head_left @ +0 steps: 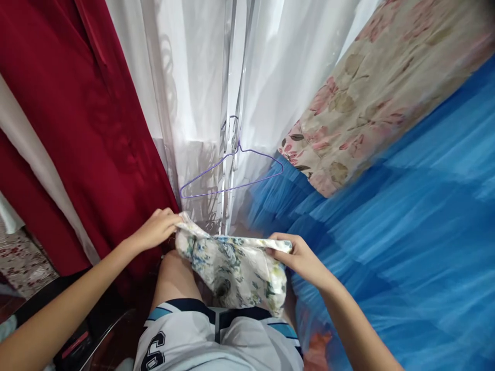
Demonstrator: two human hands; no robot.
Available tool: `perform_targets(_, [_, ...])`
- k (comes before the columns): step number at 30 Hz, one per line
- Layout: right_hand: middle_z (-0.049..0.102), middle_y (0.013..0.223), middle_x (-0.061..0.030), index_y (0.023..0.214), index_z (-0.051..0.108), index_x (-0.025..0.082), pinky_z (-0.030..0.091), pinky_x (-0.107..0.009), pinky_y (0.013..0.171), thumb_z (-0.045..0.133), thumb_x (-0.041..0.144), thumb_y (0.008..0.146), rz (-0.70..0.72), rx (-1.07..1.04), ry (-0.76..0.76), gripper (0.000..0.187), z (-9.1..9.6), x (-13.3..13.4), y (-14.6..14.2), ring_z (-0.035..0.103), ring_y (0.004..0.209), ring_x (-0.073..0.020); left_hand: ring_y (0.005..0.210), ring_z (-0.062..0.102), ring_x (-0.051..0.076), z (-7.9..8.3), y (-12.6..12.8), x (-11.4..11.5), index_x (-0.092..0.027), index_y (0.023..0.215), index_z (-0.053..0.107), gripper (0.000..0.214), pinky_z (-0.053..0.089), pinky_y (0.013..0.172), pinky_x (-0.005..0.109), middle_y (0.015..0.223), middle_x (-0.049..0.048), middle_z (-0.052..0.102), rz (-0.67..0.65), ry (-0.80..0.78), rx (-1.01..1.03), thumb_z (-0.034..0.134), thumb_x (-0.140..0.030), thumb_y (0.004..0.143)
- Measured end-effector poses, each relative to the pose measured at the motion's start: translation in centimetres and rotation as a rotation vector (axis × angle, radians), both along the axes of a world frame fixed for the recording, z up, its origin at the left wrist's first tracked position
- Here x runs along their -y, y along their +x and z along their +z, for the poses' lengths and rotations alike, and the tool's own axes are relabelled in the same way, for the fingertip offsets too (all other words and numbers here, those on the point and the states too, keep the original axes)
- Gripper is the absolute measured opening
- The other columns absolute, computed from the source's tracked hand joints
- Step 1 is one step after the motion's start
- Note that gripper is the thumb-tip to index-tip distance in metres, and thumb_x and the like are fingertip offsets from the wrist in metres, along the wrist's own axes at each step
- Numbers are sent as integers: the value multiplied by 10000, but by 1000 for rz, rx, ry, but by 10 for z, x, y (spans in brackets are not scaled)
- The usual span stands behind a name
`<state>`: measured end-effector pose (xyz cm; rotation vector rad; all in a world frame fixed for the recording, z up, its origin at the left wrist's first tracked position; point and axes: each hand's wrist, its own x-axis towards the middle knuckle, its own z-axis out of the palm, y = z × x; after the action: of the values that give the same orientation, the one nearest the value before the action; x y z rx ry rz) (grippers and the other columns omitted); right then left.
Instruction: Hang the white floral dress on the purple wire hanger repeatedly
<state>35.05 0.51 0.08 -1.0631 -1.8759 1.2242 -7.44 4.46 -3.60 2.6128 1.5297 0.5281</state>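
Note:
A white floral garment (235, 268) with blue and green flowers hangs between my hands, above my lap. My left hand (160, 229) pinches its upper left corner, and my right hand (292, 255) grips the upper right end of its band. The cloth sags in folds below the band; its exact kind I cannot make out. Just beyond it, a purple wire hanger (253, 183) hangs with no clothing on it, apart from both hands.
A dark red cloth (116, 139) hangs at left, white sheer curtains (193, 67) at the middle. To the right hang a pink-flowered beige cloth (332, 118) and a full blue tulle skirt (406, 232). A black chair-like object (93, 319) stands low at left.

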Motion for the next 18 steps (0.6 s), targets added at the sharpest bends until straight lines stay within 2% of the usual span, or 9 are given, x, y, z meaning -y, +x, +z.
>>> perform_targets(2, [617,794,-13,912,678,174,366,-250,570,657,325,836,24,-11,73,171,8,-6,-17,496,659,-144,994,526,243,24,-15,-10,-288,1110,674,308,326,887,390,1071,44,672,94,93,32,397,-334,984])
perform_targets(4, [646,893,-24,1073,668,201,394,-256,587,669,318,819,-28,-41,161,279,17,-15,-28,525,691,-157,1069,522,253,46,-23,-19,-299,1166,657,335,316,950,420,1165,39,662,145,156,89,378,-366,993])
perform_targets(7, [622,785,3,1299,577,241,382,-260,538,693,317,790,-133,-56,254,528,27,-35,-32,491,602,-149,1145,504,250,67,-24,-27,-293,1212,641,367,299,1029,431,1239,32,638,134,194,204,357,-383,998])
perform_targets(9, [614,734,9,1403,503,243,404,-273,540,718,321,762,-173,-31,294,681,30,-54,-31,497,585,-161,1085,529,241,74,-18,-31,-249,1162,662,370,362,991,384,1157,49,654,105,188,333,373,-400,987])
perform_targets(11, [657,793,-21,1446,476,220,463,-307,608,737,334,736,-243,8,351,765,31,-76,-30,559,653,-193,913,558,216,78,-8,-37,-202,1011,678,342,434,843,312,959,49,655,80,159,511,415,-415,965])
perform_targets(14, [712,989,-102,1356,587,162,502,-378,774,715,380,743,-381,80,463,663,29,-108,-31,626,852,-261,672,509,156,82,13,-51,-183,822,620,255,403,617,238,715,-1,556,56,71,833,522,-403,908])
perform_targets(16, [730,992,-109,1170,709,137,495,-381,808,658,417,791,-341,156,486,475,26,-120,-30,634,911,-286,627,513,134,86,27,-59,-181,822,614,203,391,569,214,695,-18,559,41,-23,1053,614,-383,845])
perform_targets(18, [739,901,-87,1001,761,133,490,-355,772,594,440,842,-267,213,494,385,24,-125,-26,644,875,-281,649,567,137,89,38,-66,-175,882,646,220,426,577,208,750,-6,626,11,-152,1208,691,-368,786])
